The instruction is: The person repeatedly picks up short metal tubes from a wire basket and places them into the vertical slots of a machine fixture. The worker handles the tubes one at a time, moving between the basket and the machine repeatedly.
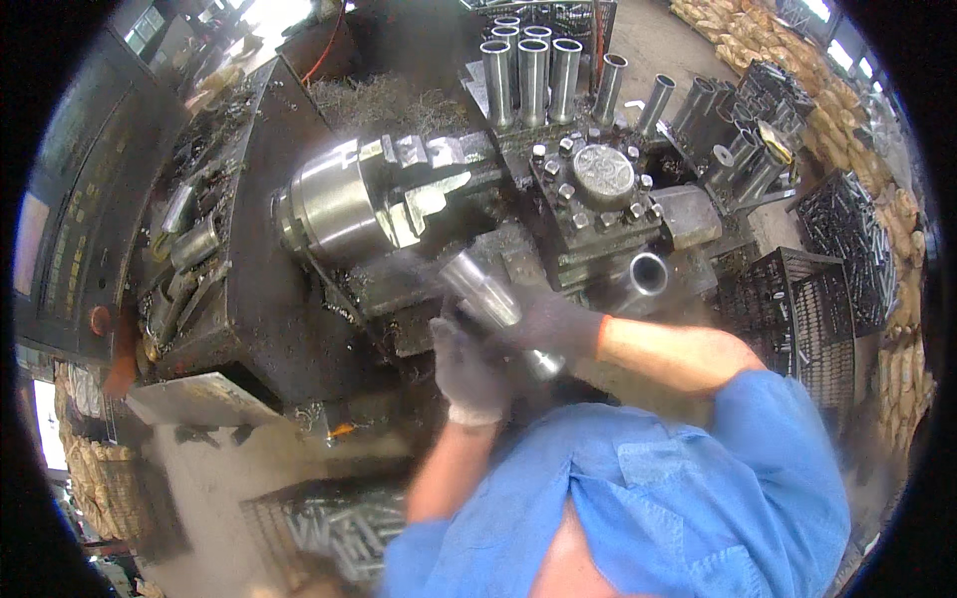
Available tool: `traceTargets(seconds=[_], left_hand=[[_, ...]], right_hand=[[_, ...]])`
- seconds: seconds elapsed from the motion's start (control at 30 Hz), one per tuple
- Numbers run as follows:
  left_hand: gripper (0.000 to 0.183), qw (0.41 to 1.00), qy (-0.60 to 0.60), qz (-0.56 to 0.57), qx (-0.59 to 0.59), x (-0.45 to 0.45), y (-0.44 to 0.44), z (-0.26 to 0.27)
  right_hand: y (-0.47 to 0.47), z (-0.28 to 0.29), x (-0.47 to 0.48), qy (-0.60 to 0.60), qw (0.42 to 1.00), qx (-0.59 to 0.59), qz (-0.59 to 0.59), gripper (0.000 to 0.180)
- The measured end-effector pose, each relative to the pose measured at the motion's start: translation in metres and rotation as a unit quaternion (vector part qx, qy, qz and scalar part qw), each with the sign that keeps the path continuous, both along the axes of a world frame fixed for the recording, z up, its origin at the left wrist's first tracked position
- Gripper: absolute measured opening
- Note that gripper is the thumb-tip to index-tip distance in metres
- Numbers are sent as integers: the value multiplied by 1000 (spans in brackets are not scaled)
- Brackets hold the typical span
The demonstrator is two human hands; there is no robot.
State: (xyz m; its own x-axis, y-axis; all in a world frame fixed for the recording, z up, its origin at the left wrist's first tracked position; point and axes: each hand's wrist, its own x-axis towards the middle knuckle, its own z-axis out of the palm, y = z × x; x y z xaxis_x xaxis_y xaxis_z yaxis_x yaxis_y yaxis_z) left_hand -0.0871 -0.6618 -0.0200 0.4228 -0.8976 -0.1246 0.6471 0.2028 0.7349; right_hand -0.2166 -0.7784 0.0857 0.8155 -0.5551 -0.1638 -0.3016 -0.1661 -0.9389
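Note:
Both hands wear dark work gloves and are slightly blurred. A shiny metal tube (482, 288) slants between them, in front of the lathe chuck (340, 202). My right hand (557, 323) wraps around the tube, and its flared lower end shows below the glove. My left hand (467, 370) grips the tube from the left side; part of its hold is hidden. The chuck jaws (422, 202) point right, towards a bolted tool post (602, 176). Another open-ended metal tube (647, 276) stands to the right of my right hand.
Several upright metal tubes (532, 82) stand behind the tool post, and more crowd the right side. Metal shavings (389, 108) lie behind the chuck. A control panel (82, 202) stands at the left. Wire crates (815, 314) sit at the right; another crate of metal parts (351, 534) is low left.

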Motion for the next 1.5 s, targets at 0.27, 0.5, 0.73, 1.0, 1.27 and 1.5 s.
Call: traceTargets(seconds=[0.27,0.5,0.73,1.0,1.27,1.5], left_hand=[[56,901,-371,-187,121,16,-140,-52],[41,955,-251,85,130,68,-26,-22],[35,955,86,246,141,102,157,-120],[31,920,95,371,82,149,188,-77],[40,818,-275,266,429,188,238,-111],[50,849,-71,409,326,162,202,-69]], right_hand=[[-111,114,-20,-55,872,-476,98,90],[-273,81,54,331,692,-616,179,49],[-298,32,68,191,883,-308,297,89],[-268,46,75,199,863,-392,248,80],[-292,28,79,292,861,-315,274,71],[-254,53,60,273,864,-413,90,75]])
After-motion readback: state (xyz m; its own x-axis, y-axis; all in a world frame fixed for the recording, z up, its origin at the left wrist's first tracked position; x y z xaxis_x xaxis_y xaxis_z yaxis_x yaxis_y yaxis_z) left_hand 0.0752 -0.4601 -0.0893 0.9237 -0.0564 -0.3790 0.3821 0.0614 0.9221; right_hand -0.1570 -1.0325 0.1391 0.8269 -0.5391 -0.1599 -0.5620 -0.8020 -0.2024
